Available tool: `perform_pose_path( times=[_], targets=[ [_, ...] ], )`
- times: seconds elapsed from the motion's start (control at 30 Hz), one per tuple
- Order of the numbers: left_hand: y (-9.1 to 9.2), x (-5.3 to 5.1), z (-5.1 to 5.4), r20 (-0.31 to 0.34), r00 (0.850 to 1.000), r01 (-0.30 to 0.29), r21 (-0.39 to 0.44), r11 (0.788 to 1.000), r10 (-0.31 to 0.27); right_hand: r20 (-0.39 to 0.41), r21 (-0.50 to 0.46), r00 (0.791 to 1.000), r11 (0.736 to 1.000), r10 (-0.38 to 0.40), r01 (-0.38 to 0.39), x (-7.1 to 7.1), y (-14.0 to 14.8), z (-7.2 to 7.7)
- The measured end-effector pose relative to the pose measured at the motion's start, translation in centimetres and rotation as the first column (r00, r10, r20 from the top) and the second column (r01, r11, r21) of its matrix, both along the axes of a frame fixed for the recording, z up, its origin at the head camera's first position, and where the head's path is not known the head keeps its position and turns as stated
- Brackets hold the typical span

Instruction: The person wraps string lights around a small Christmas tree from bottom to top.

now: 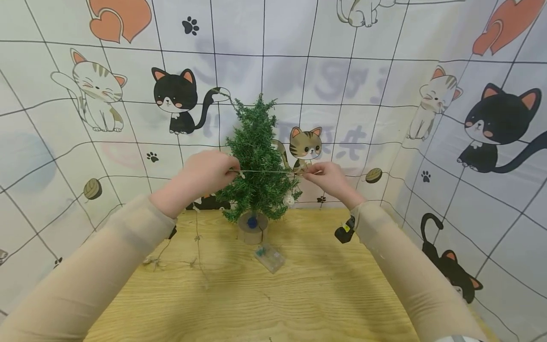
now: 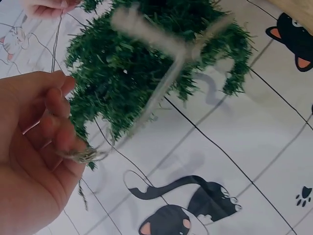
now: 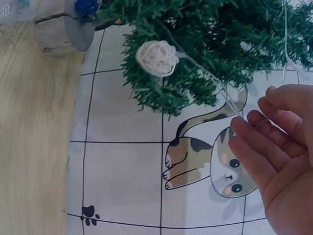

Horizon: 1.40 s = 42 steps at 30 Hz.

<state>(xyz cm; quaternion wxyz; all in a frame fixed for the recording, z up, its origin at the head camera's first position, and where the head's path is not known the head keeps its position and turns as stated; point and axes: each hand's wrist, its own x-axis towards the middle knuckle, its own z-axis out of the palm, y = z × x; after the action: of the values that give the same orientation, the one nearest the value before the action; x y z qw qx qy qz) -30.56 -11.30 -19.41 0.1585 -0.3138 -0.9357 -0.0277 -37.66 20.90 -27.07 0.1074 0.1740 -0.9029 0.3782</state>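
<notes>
A thin pale string runs taut across the front of a small artificial Christmas tree. My left hand pinches it on the left; my right hand pinches it on the right. In the left wrist view, knotted twine lies against the fingers of the left hand, and a blurred strand hangs off it. A white woven ball lies against the lower branches, its wire leading up to the right hand's fingertips. Below the left hand, more knotted twine dangles to the table.
The tree stands in a round wooden base with a blue ball at its front. A clear plastic box lies before it on the wooden table. A cat-print cloth hangs behind and at both sides.
</notes>
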Motion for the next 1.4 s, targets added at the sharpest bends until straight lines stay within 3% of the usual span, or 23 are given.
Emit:
perform_pose_path(
  times=[0.23, 0.37, 0.47, 0.57, 0.73, 0.77, 0.8, 0.83, 0.87, 0.9, 0.97, 1.0, 1.07, 1.17, 1.23, 1.33, 1.4],
  targets=[
    [-2.3, -0.5, 0.6, -0.006, 1.0, 0.004, 0.056, 0.998, -0.003, -0.008, 0.028, 1.0, 1.0, -0.006, 0.006, -0.3, 0.3, -0.8],
    [-3.1, -0.6, 1.1, -0.033, 0.996, -0.075, 0.106, 0.992, 0.079, -0.006, 0.034, 1.0, 0.999, -0.005, 0.005, -0.4, 0.2, -0.9],
    [-3.3, -0.6, 1.2, -0.118, 0.982, -0.133, 0.132, 0.982, 0.149, 0.011, 0.028, 1.0, 1.0, 0.004, -0.004, -0.2, 0.1, -0.8],
    [-3.6, -0.5, 1.3, -0.264, 0.941, -0.173, 0.157, 0.972, 0.21, 0.029, 0.008, 0.999, 1.0, 0.02, -0.02, 0.2, -0.1, -0.4],
    [-4.8, -0.6, 1.7, -0.492, 0.828, -0.195, 0.2, 0.96, 0.271, 0.041, -0.035, 0.998, 0.998, 0.05, -0.049, 1.3, -0.4, 0.1],
    [-5.0, -0.7, 1.9, -0.514, 0.813, -0.191, 0.209, 0.959, 0.274, 0.038, -0.033, 0.998, 0.998, 0.053, -0.052, 1.5, -0.4, 0.2],
    [-5.3, -0.7, 2.1, -0.515, 0.811, -0.185, 0.224, 0.957, 0.277, 0.034, -0.03, 0.998, 0.998, 0.059, -0.058, 1.6, -0.4, 0.2],
    [-5.6, -0.8, 2.4, -0.493, 0.822, -0.185, 0.243, 0.952, 0.286, 0.032, -0.025, 0.998, 0.998, 0.063, -0.062, 1.7, -0.4, 0.2],
    [-5.9, -0.8, 2.7, -0.45, 0.843, -0.185, 0.27, 0.945, 0.294, 0.032, -0.025, 0.997, 0.997, 0.074, -0.074, 1.8, -0.4, 0.2],
    [-6.2, -0.8, 3.0, -0.382, 0.873, -0.191, 0.301, 0.934, 0.302, 0.038, -0.029, 0.996, 0.996, 0.084, -0.083, 1.9, -0.4, 0.1],
    [-6.9, -0.9, 3.7, -0.205, 0.93, -0.211, 0.378, 0.902, 0.303, 0.057, -0.046, 0.992, 0.993, 0.109, -0.106, 1.9, -0.2, 0.0],
    [-7.3, -0.9, 4.1, -0.103, 0.95, -0.227, 0.415, 0.881, 0.293, 0.064, -0.055, 0.991, 0.992, 0.12, -0.117, 1.9, -0.1, -0.2],
    [-8.0, -1.0, 4.9, 0.071, 0.963, -0.262, 0.466, 0.845, 0.26, 0.081, -0.078, 0.989, 0.99, 0.126, -0.119, 1.9, 0.2, -0.3],
    [-9.1, -0.9, 6.0, 0.266, 0.951, -0.274, 0.506, 0.818, 0.154, 0.098, -0.132, 0.988, 0.986, 0.117, -0.103, 1.9, 0.8, -0.4],
    [-9.8, -0.6, 6.7, 0.365, 0.928, -0.265, 0.516, 0.815, 0.071, 0.115, -0.193, 0.986, 0.976, 0.12, -0.096, 1.8, 1.0, -0.3],
    [-10.6, 0.3, 7.8, 0.464, 0.885, -0.223, 0.494, 0.841, -0.038, 0.138, -0.314, 0.975, 0.941, 0.175, -0.124, 1.7, 1.3, -0.1],
    [-10.9, 0.9, 8.5, 0.49, 0.869, -0.19, 0.464, 0.865, -0.072, 0.147, -0.398, 0.965, 0.906, 0.216, -0.142, 1.5, 1.4, -0.1]
  ],
)
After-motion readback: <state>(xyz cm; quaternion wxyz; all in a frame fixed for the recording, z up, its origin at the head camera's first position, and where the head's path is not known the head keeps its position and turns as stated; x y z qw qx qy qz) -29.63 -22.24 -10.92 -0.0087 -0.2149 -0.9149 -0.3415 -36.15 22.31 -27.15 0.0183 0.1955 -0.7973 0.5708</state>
